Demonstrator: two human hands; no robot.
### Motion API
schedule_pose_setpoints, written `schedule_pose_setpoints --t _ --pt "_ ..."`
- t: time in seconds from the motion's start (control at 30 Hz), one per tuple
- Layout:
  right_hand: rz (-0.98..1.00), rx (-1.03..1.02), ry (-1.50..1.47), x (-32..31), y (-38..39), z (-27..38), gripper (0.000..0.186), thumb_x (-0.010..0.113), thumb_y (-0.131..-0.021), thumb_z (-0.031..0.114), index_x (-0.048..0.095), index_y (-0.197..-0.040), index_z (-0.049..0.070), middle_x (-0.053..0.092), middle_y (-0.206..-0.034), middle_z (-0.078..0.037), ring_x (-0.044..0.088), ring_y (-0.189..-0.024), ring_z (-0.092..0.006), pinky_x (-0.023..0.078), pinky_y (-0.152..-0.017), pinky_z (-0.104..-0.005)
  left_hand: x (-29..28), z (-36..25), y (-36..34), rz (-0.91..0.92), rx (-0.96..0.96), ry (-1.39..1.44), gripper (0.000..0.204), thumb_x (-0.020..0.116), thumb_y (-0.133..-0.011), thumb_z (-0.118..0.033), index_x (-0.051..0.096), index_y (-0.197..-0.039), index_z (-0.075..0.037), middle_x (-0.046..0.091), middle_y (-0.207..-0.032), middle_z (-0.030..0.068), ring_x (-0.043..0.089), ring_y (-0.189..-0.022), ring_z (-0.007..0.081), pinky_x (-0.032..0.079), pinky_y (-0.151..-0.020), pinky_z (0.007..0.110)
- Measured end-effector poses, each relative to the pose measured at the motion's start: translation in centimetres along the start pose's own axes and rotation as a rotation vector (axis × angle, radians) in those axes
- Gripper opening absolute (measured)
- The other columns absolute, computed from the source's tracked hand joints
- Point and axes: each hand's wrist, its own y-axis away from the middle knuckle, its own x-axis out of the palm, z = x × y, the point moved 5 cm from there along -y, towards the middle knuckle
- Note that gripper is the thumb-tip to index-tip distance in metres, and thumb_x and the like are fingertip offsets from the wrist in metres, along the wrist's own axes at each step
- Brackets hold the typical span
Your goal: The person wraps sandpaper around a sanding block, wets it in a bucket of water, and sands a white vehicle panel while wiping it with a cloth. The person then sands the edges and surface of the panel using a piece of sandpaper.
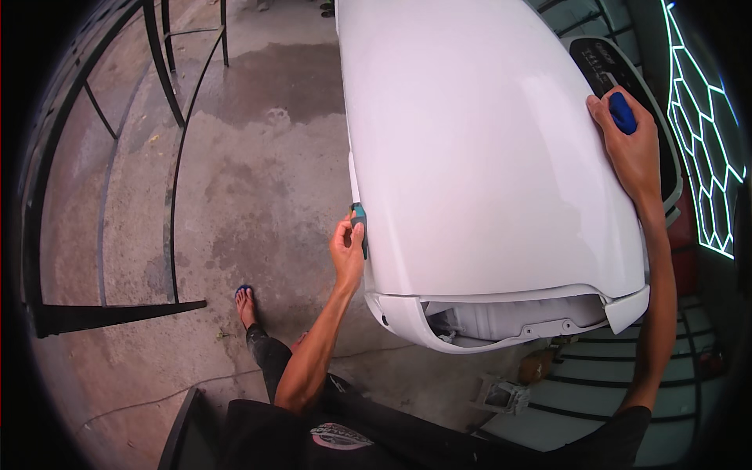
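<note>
A large white painted vehicle panel (478, 157) fills the middle, with a cut-out opening (517, 313) at its lower end. My left hand (347, 247) grips a small teal and dark tool (358, 211) against the panel's left edge, fingers wrapped round it. At the panel's upper right, my right hand (630, 149) is closed on a blue pad or block (623, 111), its thumb by the right edge. Behind that hand lies a dark glossy panel (587, 59) with a pale rim.
A black metal frame (176, 102) runs along the left over the concrete floor (235, 172). Hexagonal light strips (705, 141) glow at the far right. Dark-barred pale panels (611, 392) and a small grey object (505, 395) lie at lower right. My bare foot (244, 301) shows below left.
</note>
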Motion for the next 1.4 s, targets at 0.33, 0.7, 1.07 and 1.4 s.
schedule_pose_setpoints --t 0.33,0.7,1.07,1.4 --pt "0.039 -0.037 -0.096 0.7 0.1 0.9 0.039 0.070 -0.097 0.034 0.055 -0.077 0.005 0.046 -0.066 0.001 0.042 -0.063 -0.0090 0.038 -0.063 -0.0275 -0.6 0.3 -5.6 -0.059 0.091 0.003 0.023 0.064 -0.104 -0.020 0.056 -0.091 -0.003 0.064 -0.108 0.0011 0.037 -0.073 0.0051 0.035 -0.066 0.023" --pt "0.057 -0.042 -0.105 0.2 0.0 0.4 0.040 0.070 -0.097 0.037 0.056 -0.078 0.004 0.047 -0.067 0.000 0.045 -0.064 -0.0103 0.039 -0.064 -0.0283 -0.5 1.0 -2.3 -0.054 0.110 -0.084 0.024 0.065 -0.104 -0.020 0.055 -0.089 -0.004 0.058 -0.086 -0.0020 0.048 -0.078 0.0055 0.042 -0.069 0.025" --pt "0.049 -0.039 -0.047 -0.2 0.3 0.4 0.039 0.069 -0.098 0.037 0.057 -0.079 0.004 0.049 -0.067 -0.002 0.047 -0.065 -0.0115 0.041 -0.067 -0.0296 0.8 -0.2 -0.3 -0.173 0.206 -0.110 0.025 0.064 -0.105 -0.020 0.059 -0.086 -0.004 0.050 -0.077 -0.0068 0.041 -0.074 0.0035 0.035 -0.064 0.023" --pt "0.009 -0.038 -0.045 -0.7 0.6 0.3 0.037 0.068 -0.099 0.036 0.057 -0.080 0.006 0.045 -0.068 0.001 0.043 -0.064 -0.0089 0.039 -0.065 -0.0294 0.6 0.9 4.9 -0.163 0.300 -0.047 0.021 0.069 -0.102 -0.019 0.061 -0.090 -0.003 0.053 -0.077 -0.0077 0.042 -0.072 0.0018 0.035 -0.063 0.023"
